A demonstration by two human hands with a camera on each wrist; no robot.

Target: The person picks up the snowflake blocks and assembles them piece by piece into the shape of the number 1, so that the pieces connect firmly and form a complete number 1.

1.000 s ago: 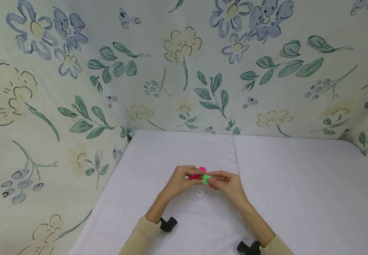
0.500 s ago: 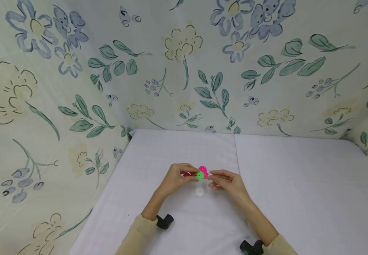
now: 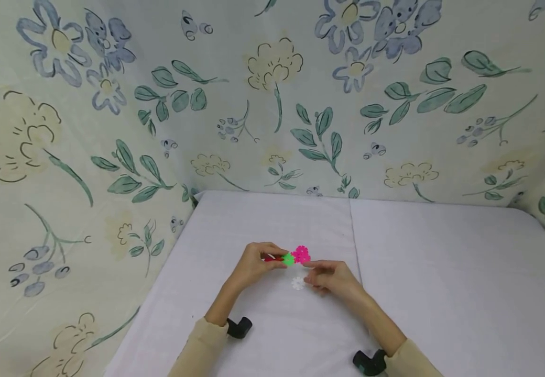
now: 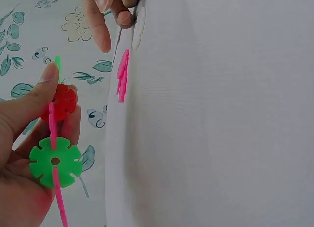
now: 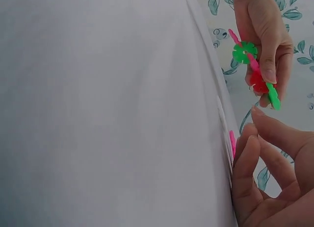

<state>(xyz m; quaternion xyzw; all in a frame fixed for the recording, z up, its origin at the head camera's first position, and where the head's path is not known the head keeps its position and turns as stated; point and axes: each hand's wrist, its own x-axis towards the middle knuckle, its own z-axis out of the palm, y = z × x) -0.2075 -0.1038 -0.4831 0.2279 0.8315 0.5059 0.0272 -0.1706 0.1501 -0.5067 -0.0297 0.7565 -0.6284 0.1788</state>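
My left hand (image 3: 252, 264) pinches a short chain of interlocking flower-shaped discs between thumb and fingers. In the left wrist view the chain shows a green disc (image 4: 56, 158), a red disc (image 4: 65, 100), pink discs (image 4: 52, 125) set edge-on between them, and another green one (image 4: 58, 65) at the thumb tip. My right hand (image 3: 334, 277) holds nothing; its fingers are gently bent over the table. Close by its fingertips lie loose pink discs (image 3: 302, 254), overlapping each other, and a white disc (image 3: 298, 283), both on the cloth.
A white cloth (image 3: 418, 283) with a seam covers the table. Floral fabric (image 3: 272, 120) hangs behind it and along the left side. A black wrist camera mount (image 3: 239, 328) sits at the left wrist, another (image 3: 369, 362) at the right.
The right hand has let go of the chain and come down toward the white disc. My left hand has drawn the chain leftward, uncovering the loose pink discs.
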